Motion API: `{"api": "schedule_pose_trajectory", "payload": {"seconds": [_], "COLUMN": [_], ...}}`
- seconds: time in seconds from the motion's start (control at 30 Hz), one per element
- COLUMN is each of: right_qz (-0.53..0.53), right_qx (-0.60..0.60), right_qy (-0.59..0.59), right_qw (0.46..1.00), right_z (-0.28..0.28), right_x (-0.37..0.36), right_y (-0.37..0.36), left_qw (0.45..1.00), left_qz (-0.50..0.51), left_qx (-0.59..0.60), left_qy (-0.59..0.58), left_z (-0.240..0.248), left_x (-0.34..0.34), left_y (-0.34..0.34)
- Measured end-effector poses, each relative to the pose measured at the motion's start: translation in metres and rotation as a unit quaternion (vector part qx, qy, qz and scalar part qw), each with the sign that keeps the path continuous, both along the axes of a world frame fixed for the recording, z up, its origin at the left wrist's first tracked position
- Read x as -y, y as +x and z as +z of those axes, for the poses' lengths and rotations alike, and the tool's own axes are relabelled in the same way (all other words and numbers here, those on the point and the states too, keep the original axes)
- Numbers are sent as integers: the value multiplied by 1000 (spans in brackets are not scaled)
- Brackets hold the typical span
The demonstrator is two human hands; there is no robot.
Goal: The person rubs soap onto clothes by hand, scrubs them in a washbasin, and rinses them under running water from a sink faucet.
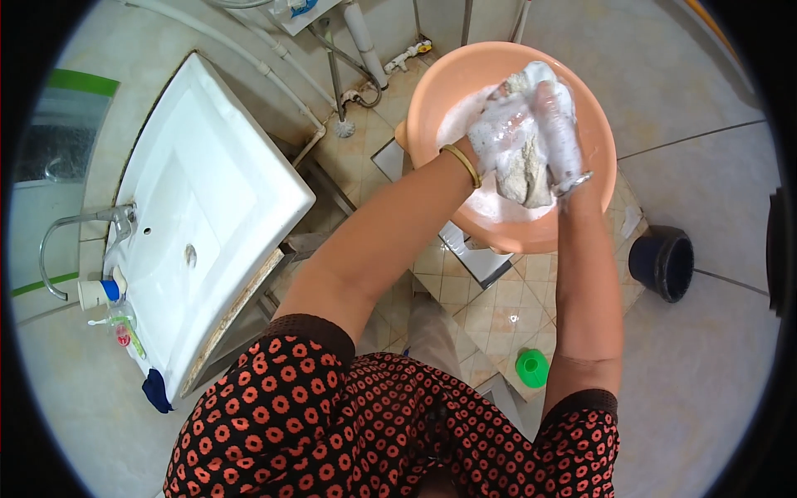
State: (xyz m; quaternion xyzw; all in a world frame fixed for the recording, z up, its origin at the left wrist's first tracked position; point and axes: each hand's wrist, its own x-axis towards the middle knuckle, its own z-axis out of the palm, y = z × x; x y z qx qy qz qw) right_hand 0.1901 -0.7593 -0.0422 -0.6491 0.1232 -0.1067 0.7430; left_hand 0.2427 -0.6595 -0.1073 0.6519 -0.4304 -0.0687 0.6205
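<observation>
Above a peach-coloured plastic basin (599, 158), a wet, off-white textured cloth (525, 176) is bunched up between my hands. White lather covers much of it. My left hand (503, 131), with a gold bangle at the wrist, grips the cloth from the left; foam hides part of its fingers. On the other side my right hand (556, 133), wearing a silver bracelet, presses against the same cloth and is also coated in suds. Foamy white water (508, 207) lies in the basin below. What kind of cloth article it is, I cannot tell.
At the left is a white washbasin (217, 158) with a metal faucet (83, 217), a cup (100, 292) and a small bottle (123, 325) on its edge. A dark bucket (662, 264) stands right of the peach basin. A green plastic item (532, 368) lies on the tiled floor.
</observation>
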Motion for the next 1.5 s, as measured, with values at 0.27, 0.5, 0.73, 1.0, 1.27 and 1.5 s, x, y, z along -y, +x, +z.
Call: {"api": "schedule_pose_trajectory", "payload": {"seconds": [0.27, 0.5, 0.73, 1.0, 1.27, 1.5], "right_qz": [-61, 101, 30, 51, -138, 46], "right_qx": [19, 29, -112, -100, -142, 46], "right_qy": [-280, 227, 148, -401, -532, 331], "right_qw": [958, 968, 982, 909, 823, 941], "right_z": [-16, -17, -19, -48, -114, -63], "right_x": [-29, -8, -4, 6, 3, 4], "right_y": [-15, -27, -31, -14, -24, -31], "left_qw": [887, 860, 788, 711, 697, 747], "left_qz": [182, 272, -105, -14, 12, 67], "left_qx": [277, 372, -536, -590, -553, -551], "left_qy": [323, 218, -284, -383, -456, -365], "left_z": [53, 63, 34, 10, 12, 33], "left_x": [5, 6, 12, 41, 45, 8], "left_y": [1, 0, -3, 3, -13, -21]}}
